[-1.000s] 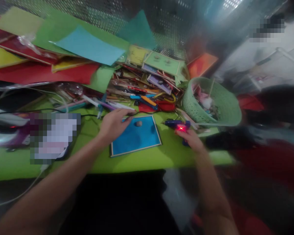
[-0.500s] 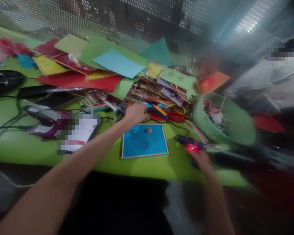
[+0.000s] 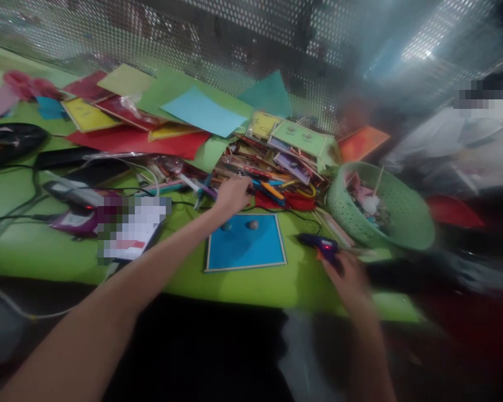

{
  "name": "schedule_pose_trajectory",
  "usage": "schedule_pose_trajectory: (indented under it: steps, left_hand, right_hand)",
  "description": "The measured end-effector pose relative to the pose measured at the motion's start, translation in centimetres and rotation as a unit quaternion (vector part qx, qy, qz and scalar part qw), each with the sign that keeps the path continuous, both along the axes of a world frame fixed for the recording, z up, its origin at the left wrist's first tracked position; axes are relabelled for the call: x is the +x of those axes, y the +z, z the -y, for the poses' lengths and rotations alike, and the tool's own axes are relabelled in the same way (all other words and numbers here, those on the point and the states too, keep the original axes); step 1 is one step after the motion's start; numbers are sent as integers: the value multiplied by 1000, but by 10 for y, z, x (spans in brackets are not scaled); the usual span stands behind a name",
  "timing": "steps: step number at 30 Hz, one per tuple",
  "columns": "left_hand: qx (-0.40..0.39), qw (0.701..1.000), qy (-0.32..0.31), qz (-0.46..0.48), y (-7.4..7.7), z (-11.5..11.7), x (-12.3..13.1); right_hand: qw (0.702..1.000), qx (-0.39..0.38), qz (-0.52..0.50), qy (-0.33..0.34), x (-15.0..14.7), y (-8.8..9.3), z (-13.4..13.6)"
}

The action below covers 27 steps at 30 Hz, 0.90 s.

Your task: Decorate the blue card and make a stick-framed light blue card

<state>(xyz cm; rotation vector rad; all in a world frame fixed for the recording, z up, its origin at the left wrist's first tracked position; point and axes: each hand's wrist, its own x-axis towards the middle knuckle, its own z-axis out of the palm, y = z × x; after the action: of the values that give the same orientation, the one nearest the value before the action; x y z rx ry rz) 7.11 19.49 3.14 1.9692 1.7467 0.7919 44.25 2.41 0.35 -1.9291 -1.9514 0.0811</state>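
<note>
Head view shows a lime-green tabletop (image 3: 243,287) crowded with craft supplies. Sheets of coloured paper (image 3: 201,111) are spread across its far side, against a perforated metal screen. A green plastic basket (image 3: 406,223) of scraps sits at the right. A heap of pens, sticks and cards (image 3: 276,167) lies between the paper and the basket. Just in front of that heap lies a blue square board (image 3: 251,251) with two small grey blobs near its far edge. The left hand (image 3: 232,195) reaches over the board's far edge into the heap, fingers curled around something too blurred to name. The right hand (image 3: 349,279) rests near the tabletop's front edge, fingers bent around the handle of a blue glue gun (image 3: 318,243) with a red light, right of the board.
</note>
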Motion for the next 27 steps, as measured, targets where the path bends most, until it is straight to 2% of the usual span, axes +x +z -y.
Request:
schedule_pose_trajectory:
  steps: [4, 6, 8, 12, 15, 19, 23, 27]
  left_hand:
    - [-11, 989, -17, 144, 1, 7, -7]
    - [-27, 971, -47, 232, 3, 14, -9]
    - [-48, 943, -73, 320, 5, 25, -8]
    - [-76, 880, -67, 465, 5, 51, -6]
    - [-88, 839, -43, 536, 3, 67, -9]
    - [-97, 806, -25, 584, 0, 78, -19]
    - [-89, 798, -5, 596, -3, 81, -27]
    - [-78, 802, 9, 592, -5, 87, -30]
  right_hand:
    - [997, 52, 47, -31, -14, 30, 5]
    - [992, 112, 49, -12, -29, 51, 2]
    - [989, 138, 23, 52, -50, 71, -7]
    - [975, 84, -64, 194, -111, 94, -39]
    - [961, 30, -100, 257, -160, 98, -65]
    - [957, -10, -58, 285, -207, 95, -91]
    - [963, -30, 5, 268, -231, 87, -104]
    - [965, -57, 0, 254, -239, 81, -105]
